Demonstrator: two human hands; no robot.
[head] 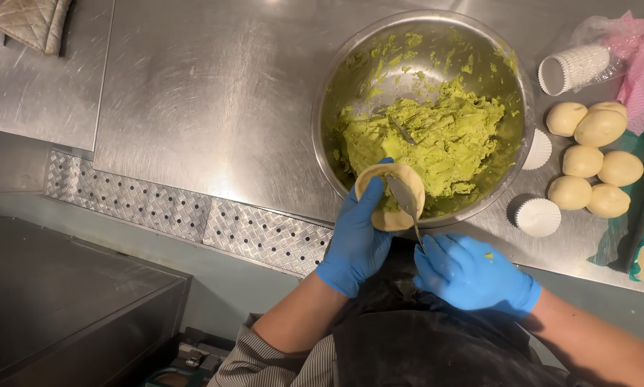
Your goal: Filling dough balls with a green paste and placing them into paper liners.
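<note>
One steel bowl (322, 136) holds green paste (437, 136). Left hand (356, 240) cups a dough disc (379, 208) at its rim; right hand (472, 276) grips a knife (406, 202) laid on the disc. Six dough balls (594, 158) sit beside paper cups (573, 68).

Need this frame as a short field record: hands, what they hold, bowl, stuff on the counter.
left hand: blue glove, cups a round dough disc
right hand: blue glove, holds a small knife, blade on the disc
bowl: steel, green paste inside, a second utensil stuck in it
counter right: dough balls, white paper cups
counter far left: quilted mitt
</note>
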